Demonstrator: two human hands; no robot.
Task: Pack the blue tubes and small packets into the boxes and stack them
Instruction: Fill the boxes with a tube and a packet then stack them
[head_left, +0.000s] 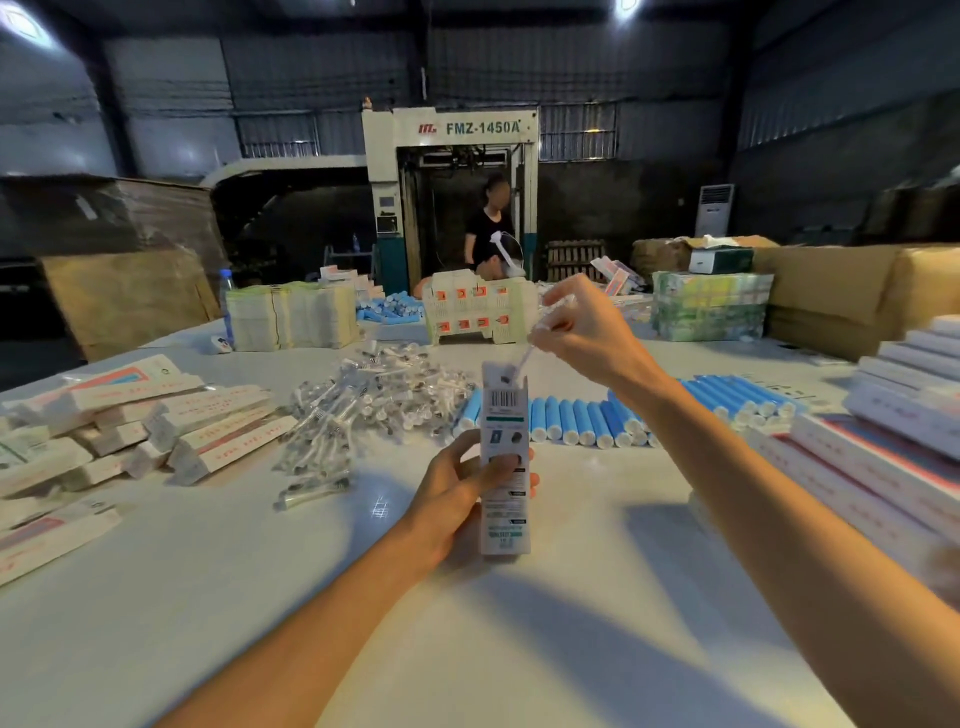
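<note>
Fingers of the left hand curl round the lower half of a narrow white box, thumb pressed on its printed front and fingertips showing past its right edge. The box stands upright on its bottom end on the white table, barcode near the top and upper flap open. Above it, the right hand pinches a small clear packet between thumb and forefinger, the other fingers loosely bent. The packet slants down to the left, with its lower tip at the box's open mouth. Just behind the box a loose heap of small packets lies on the table, and beside that heap, to the right, a row of blue tubes lies side by side with white caps toward the camera. Filled white boxes are piled loosely at the left, and a neater stack of boxes rises at the right edge. Farther back stand bundles of flat carton blanks, more blue tubes, a water bottle and brown cardboard cartons. Beyond the table a person in black stands before a machine marked FMZ-1450A.
</note>
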